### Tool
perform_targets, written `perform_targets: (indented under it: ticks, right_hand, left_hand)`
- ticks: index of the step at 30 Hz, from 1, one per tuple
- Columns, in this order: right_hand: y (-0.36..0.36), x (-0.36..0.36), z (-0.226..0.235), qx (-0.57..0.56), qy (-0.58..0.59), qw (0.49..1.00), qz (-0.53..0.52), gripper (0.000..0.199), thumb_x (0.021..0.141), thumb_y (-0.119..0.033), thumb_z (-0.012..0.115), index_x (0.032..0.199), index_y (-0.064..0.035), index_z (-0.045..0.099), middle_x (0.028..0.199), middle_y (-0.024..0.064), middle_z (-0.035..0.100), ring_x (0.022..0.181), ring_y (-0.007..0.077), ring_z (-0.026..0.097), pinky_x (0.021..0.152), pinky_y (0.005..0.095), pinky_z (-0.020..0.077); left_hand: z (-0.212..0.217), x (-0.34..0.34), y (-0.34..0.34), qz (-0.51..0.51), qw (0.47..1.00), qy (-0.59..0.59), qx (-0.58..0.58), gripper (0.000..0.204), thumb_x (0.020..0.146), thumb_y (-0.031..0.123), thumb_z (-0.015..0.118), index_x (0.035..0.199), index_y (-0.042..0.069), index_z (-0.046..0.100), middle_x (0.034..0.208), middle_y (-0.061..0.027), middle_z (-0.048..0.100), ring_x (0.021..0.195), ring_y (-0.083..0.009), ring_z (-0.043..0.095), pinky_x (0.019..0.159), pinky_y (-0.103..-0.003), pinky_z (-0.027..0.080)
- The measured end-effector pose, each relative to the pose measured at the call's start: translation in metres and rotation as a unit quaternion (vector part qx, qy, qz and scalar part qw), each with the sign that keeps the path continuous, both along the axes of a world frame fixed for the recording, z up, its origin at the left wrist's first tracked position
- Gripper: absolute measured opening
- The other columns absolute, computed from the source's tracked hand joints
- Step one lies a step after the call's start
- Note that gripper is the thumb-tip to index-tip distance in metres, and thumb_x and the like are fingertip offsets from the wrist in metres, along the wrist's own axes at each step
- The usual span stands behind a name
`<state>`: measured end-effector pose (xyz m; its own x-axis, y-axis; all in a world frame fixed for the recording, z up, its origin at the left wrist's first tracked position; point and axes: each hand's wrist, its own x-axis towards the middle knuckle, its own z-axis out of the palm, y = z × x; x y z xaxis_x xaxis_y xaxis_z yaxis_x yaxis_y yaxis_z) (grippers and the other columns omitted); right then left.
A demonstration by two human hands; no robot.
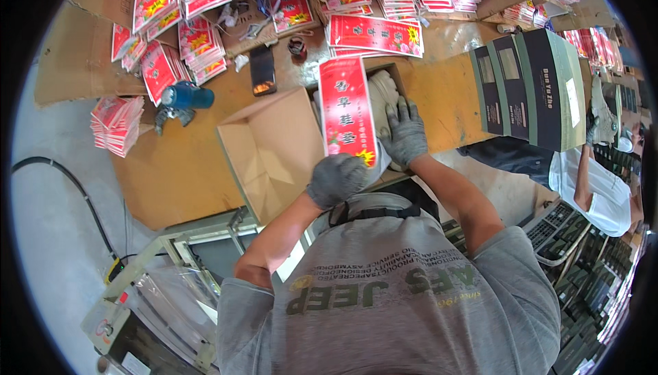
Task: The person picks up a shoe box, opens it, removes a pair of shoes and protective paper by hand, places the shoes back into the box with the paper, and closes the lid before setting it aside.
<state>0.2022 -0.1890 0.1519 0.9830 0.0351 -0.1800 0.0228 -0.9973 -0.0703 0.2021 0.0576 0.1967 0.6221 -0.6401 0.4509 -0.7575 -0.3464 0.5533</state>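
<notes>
Head cam: both hands gloved in grey knit, working over an open cardboard box (274, 152) on a wooden table (175, 176). Left hand (336, 179) is curled closed on the near end of a long red printed packet (347, 111), which lies lengthwise over the box's right side, partly on top of white bagged contents (384, 94). Right hand (406, 134) is spread open, fingers flat, pressing down on those white contents just right of the packet, touching its edge; it grips nothing. Box flap is folded out to the left. Stacks of matching red packets (199, 42) cover the far side of the table, with a dark phone (262, 70) and a blue tool (185, 97) near them. Dark green-edged cartons (531, 87) stand right of the box. Another person in a white shirt (596, 190) is at far right.
</notes>
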Motion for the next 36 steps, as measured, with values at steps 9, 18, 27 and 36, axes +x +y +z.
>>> perform_targets:
  ticks: [9,18,27,36]
  right_hand:
    - [-0.043,-0.013,-0.047,0.243,-0.172,0.952,-0.076,0.072,0.101,-0.037,0.046,0.153,0.0073,0.023,0.152,0.0377,0.028,0.143,0.0525,0.027,0.118,0.0532,0.0271]
    - [-0.031,-0.001,0.013,0.172,-0.009,0.985,-0.023,0.087,0.085,-0.056,0.067,0.153,-0.0106,0.037,0.158,0.0348,0.017,0.146,0.048,0.026,0.118,0.0499,0.0286]
    - [-0.049,-0.008,-0.007,0.262,-0.023,0.962,0.071,0.079,0.082,-0.056,0.071,0.149,-0.0185,0.049,0.16,0.0307,0.018,0.149,0.0419,0.024,0.119,0.0454,0.0295]
    - [-0.104,0.028,-0.053,0.747,-0.05,0.623,-0.228,0.065,0.104,-0.048,0.049,0.136,0.009,0.052,0.137,0.0239,0.057,0.128,0.0293,0.053,0.11,0.0389,0.0402]
  left_hand:
    - [0.007,-0.038,-0.058,-0.111,0.967,0.124,0.192,0.025,0.09,0.033,0.066,0.08,0.01,0.066,0.082,-0.0091,0.066,0.078,-0.029,0.065,0.067,-0.044,0.054]
    - [-0.028,-0.143,0.015,0.272,0.775,0.559,0.119,0.055,0.099,0.057,0.055,0.079,0.007,0.068,0.072,-0.0064,0.066,0.064,-0.0188,0.063,0.062,-0.036,0.05]
    - [-0.126,-0.211,0.082,0.481,0.5,0.542,-0.475,0.032,0.088,0.015,0.072,0.117,0.005,0.063,0.103,-0.0087,0.07,0.087,-0.0226,0.067,0.071,-0.032,0.055]
    - [0.008,-0.159,-0.042,0.377,0.883,0.204,0.189,0.069,0.088,0.033,0.075,0.144,0.003,0.048,0.154,-0.0192,0.04,0.144,-0.0335,0.036,0.118,-0.042,0.033]
